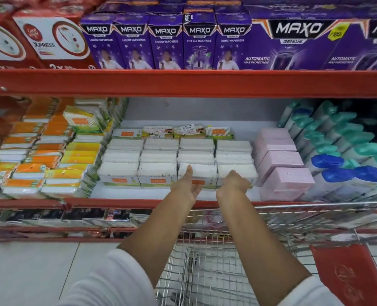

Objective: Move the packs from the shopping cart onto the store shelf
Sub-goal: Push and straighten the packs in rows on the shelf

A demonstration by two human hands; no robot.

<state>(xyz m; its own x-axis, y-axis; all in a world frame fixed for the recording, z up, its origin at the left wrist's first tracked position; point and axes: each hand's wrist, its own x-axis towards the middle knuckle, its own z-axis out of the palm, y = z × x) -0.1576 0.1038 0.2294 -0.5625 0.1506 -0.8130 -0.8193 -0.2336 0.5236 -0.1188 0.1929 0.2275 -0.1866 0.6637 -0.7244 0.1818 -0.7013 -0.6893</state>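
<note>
White packs of cotton buds [158,162] stand in several rows on the middle store shelf [121,202]. My left hand [185,188] holds the front pack of the third column [201,172], thumb up against its face and fingers under it. My right hand [235,184] curls around the lower front of the neighbouring pack [238,172] in the fourth column. Both packs rest on the shelf in line with the front row. The wire shopping cart [207,270] is below my forearms, its rim right against the shelf edge.
Orange and yellow packs [50,155] are stacked to the left. Pink boxes [280,166] and bottles with blue and green caps [342,160] sit to the right. Purple Maxo boxes [165,43] fill the shelf above. A red flap [351,274] hangs on the cart.
</note>
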